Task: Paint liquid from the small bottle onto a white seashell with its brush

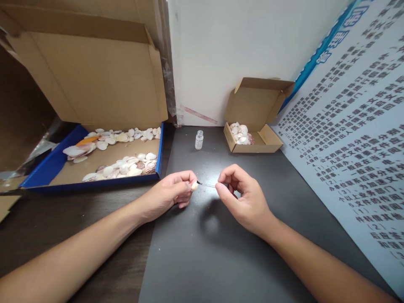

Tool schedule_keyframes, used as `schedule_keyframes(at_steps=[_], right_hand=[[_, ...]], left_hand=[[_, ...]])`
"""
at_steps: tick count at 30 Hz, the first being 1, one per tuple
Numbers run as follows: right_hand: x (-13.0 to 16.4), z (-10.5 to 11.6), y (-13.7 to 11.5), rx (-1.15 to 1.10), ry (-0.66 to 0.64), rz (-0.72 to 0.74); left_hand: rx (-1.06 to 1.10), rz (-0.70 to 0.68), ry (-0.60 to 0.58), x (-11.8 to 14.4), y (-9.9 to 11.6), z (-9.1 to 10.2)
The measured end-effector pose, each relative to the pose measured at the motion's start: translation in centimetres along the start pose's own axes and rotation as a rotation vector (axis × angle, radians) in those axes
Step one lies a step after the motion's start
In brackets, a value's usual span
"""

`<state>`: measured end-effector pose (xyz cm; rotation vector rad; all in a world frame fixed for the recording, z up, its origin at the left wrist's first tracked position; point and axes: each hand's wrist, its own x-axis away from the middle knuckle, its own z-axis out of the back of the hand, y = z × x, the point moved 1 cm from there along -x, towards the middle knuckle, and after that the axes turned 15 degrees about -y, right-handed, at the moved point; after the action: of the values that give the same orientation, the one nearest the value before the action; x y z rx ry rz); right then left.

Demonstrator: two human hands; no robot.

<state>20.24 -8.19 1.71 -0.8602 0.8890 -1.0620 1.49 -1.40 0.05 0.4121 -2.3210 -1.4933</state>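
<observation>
Between the thumb and fingers of my left hand (172, 189) is a small whitish seashell (195, 185). My right hand (241, 195) pinches the end of a thin brush (208, 185) with a clear stem. Its dark tip meets the shell, or lies right beside it. Beyond both hands a small clear glass bottle (199, 141) stands upright and uncapped, with white contents in its lower part. Part of the right fingers' grip is hidden behind the thumb.
On the left, an open blue-edged cardboard box (94, 184) holds rows of seashells. A smaller open cardboard box (257, 148) with shells stands at the back right. A white panel (252, 42) rises behind, and a printed sheet (353, 147) lines the right side.
</observation>
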Motion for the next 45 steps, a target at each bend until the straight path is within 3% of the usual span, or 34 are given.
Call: schedule_keyframes(at_steps=[9, 38, 45], right_hand=[[0.22, -0.05, -0.07, -0.023, -0.01, 0.068], [0.05, -0.05, -0.05, 0.027, -0.035, 0.04], [0.02, 0.11, 0.09, 0.08, 0.052, 0.005]], left_hand=[[-0.018, -0.016, 0.003, -0.07, -0.15, 0.12], [0.023, 0.013, 0.032, -0.05, 0.02, -0.07], [0.038, 0.012, 0.039, -0.07, 0.13, -0.04]])
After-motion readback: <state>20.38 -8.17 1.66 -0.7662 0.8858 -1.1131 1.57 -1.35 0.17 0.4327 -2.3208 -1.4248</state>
